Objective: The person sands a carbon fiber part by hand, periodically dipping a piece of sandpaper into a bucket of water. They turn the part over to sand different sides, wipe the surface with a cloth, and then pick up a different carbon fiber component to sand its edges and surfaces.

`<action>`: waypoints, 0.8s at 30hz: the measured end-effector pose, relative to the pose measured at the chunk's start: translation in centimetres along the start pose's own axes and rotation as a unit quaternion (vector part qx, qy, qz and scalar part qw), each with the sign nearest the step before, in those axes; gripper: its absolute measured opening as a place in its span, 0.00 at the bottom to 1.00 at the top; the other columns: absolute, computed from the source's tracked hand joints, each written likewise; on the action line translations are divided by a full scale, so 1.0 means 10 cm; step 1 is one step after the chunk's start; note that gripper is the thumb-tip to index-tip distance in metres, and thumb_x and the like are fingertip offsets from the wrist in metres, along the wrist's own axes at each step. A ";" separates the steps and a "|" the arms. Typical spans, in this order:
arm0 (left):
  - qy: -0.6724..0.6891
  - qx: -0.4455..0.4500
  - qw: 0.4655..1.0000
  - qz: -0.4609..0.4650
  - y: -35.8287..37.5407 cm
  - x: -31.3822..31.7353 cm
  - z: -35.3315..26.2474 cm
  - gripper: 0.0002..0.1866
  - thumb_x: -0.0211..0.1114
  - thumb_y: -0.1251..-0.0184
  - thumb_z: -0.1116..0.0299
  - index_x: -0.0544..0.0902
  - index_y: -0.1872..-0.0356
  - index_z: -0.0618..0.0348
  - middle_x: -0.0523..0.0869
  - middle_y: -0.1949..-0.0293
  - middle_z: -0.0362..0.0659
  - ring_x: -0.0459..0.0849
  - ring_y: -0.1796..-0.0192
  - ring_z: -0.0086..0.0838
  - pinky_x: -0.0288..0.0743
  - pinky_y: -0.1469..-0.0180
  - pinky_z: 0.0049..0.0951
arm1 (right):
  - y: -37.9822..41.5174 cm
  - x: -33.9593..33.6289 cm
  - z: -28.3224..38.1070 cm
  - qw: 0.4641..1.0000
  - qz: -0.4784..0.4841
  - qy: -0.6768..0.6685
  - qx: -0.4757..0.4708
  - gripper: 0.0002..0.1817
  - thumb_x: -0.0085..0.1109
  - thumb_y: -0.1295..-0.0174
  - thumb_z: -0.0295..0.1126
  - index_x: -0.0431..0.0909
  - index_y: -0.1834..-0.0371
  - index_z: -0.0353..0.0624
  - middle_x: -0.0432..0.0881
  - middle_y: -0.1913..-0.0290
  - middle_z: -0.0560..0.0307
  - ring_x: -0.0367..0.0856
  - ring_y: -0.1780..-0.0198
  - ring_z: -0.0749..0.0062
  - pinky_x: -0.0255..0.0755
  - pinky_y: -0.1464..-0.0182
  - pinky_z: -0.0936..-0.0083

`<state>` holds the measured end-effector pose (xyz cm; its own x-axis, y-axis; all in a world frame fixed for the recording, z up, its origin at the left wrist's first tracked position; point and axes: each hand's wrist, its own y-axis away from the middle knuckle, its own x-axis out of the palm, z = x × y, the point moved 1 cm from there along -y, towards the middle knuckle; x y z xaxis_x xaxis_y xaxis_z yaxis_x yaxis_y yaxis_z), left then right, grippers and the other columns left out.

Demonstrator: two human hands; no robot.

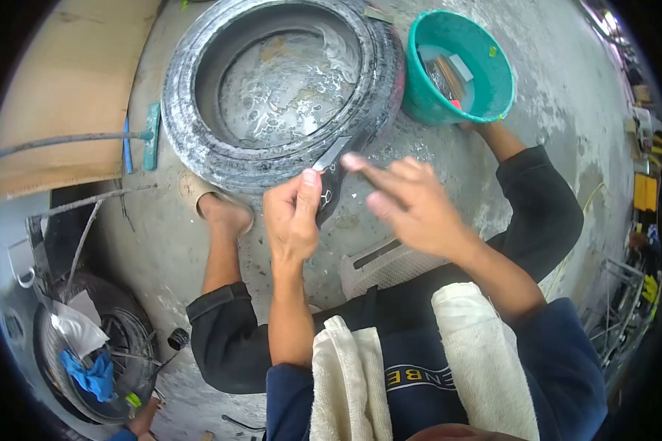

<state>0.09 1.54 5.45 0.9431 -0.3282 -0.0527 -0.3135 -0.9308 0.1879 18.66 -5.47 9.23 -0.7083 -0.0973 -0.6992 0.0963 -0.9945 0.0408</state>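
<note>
My left hand (294, 209) is closed, with the thumb on top, around the near end of a flat grey strip (332, 153). The strip's far end points up and right, overlapping the tire's near edge in this view. A dark, wet-looking curved surface (329, 197) with pale ring-like marks shows just right of this hand. My right hand (412, 195) is blurred, index finger stretched out near the strip and thumb apart, with nothing visible between them. Beyond both hands, a wet, whitish-smeared tire (272, 158) lies flat on the floor.
A green bucket (460, 117) at the upper right holds water and several flat pieces. Cardboard (66, 88) and a green-headed tool (151, 136) lie to the left. Another wheel (121, 331) is at the lower left, with a blue cloth (92, 375) over it. A person's hand (146, 417) shows there.
</note>
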 end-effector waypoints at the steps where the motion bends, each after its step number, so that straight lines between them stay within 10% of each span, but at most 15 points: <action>1: -0.032 0.011 0.999 -0.006 0.01 0.01 -0.06 0.24 0.56 0.26 0.52 0.83 0.72 0.66 0.71 0.83 0.30 0.64 0.75 0.16 0.56 0.74 0.25 | -0.06 0.02 0.06 0.999 -0.005 0.027 -0.047 0.26 0.53 0.31 0.46 0.70 0.29 0.61 0.75 0.68 0.50 0.73 0.61 0.56 0.64 0.53 0.59; 3: -0.089 0.023 0.996 0.018 0.03 0.02 -0.13 0.20 0.60 0.29 0.55 0.87 0.63 0.67 0.82 0.78 0.35 0.75 0.72 0.19 0.69 0.69 0.25 | 0.04 0.15 0.19 0.991 -0.013 -0.133 0.024 0.27 0.54 0.32 0.48 0.72 0.30 0.57 0.76 0.70 0.49 0.72 0.61 0.56 0.63 0.54 0.59; 17: -0.098 0.034 0.994 -0.022 -0.01 0.08 -0.20 0.25 0.59 0.27 0.52 0.86 0.61 0.71 0.77 0.78 0.35 0.71 0.71 0.17 0.65 0.68 0.23 | -0.03 0.14 0.01 0.997 -0.074 -0.029 -0.008 0.28 0.55 0.34 0.37 0.70 0.29 0.58 0.74 0.66 0.55 0.71 0.59 0.63 0.59 0.45 0.59; 19: -0.082 0.006 0.996 -0.022 -0.03 0.06 -0.17 0.25 0.59 0.27 0.52 0.86 0.59 0.71 0.77 0.77 0.34 0.70 0.71 0.17 0.65 0.68 0.23 | 0.22 0.04 -0.17 0.999 0.033 0.009 -0.012 0.27 0.56 0.34 0.37 0.71 0.30 0.57 0.74 0.65 0.56 0.71 0.59 0.62 0.59 0.43 0.59; 24: 0.182 -0.037 0.981 -0.052 -0.25 0.07 -0.08 0.41 0.41 0.25 0.38 0.82 0.55 0.76 0.87 0.59 0.54 0.85 0.57 0.37 0.76 0.49 0.34 | 0.42 -0.30 -0.66 0.989 -0.023 -0.088 0.116 0.25 0.51 0.29 0.43 0.70 0.28 0.62 0.73 0.66 0.57 0.71 0.57 0.62 0.57 0.41 0.58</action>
<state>1.65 3.81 5.77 0.9505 -0.1410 0.2770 -0.2180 -0.9377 0.2707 25.77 -9.12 6.76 -0.8208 -0.0364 -0.5700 -0.0873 -0.9783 0.1881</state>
